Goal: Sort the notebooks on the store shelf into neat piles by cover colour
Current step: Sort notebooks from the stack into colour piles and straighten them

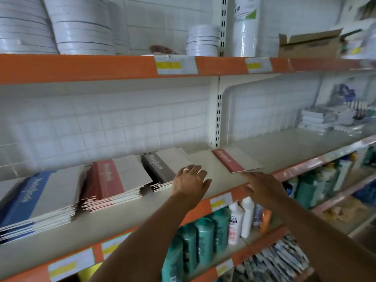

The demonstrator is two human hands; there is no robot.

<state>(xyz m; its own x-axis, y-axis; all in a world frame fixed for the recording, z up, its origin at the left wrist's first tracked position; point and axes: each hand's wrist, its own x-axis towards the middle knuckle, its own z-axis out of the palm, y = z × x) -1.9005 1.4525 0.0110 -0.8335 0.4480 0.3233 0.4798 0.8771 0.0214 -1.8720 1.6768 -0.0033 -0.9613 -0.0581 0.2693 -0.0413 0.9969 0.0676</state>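
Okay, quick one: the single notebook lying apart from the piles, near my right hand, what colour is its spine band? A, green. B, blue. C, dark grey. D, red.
D: the lone notebook lying flat on the shelf, just beyond the right hand, has a red band like the red pile further left.

Three piles left of notebook
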